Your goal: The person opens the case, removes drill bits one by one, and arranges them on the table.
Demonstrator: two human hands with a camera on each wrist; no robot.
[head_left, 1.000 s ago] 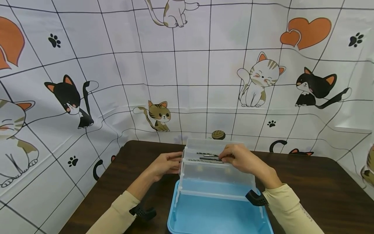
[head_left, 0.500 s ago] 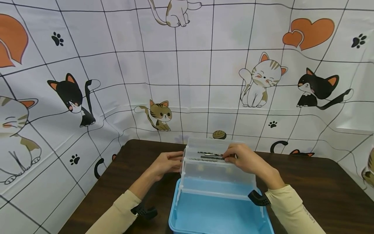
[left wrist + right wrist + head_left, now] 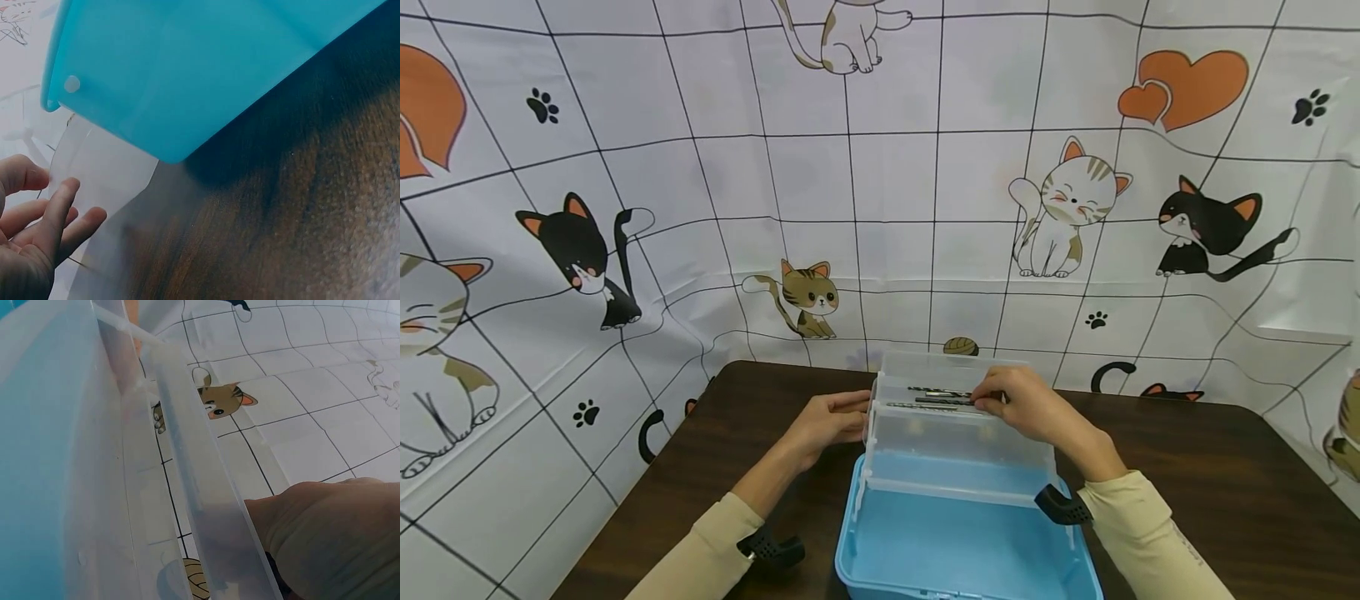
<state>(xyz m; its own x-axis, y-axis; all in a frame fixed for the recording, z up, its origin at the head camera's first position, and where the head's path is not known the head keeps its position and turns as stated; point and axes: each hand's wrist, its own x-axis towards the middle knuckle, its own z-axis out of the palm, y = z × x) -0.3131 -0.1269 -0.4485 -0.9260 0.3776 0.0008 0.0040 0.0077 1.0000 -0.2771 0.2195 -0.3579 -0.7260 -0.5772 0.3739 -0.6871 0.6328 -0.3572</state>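
Several thin drill bits lie side by side in the upper translucent tray of a blue plastic box. My right hand reaches over the tray's right side, its thumb and forefinger pinching the right end of a drill bit; the fingertips partly cover the bits' ends. In the right wrist view the tray wall hides the fingers. My left hand is at the tray's left side, fingers spread and loosely bent, fingertips against or very near its clear wall. Nothing lies in its palm in the left wrist view.
The box stands on a dark wood table, near its front. A white cloth printed with cats and grid lines hangs behind. A black wrist strap is on the left wrist and another black strap on the right.
My right hand has shifted slightly to the right along the drill bits, showing more of their right ends. The left hand stays at the tray's side.
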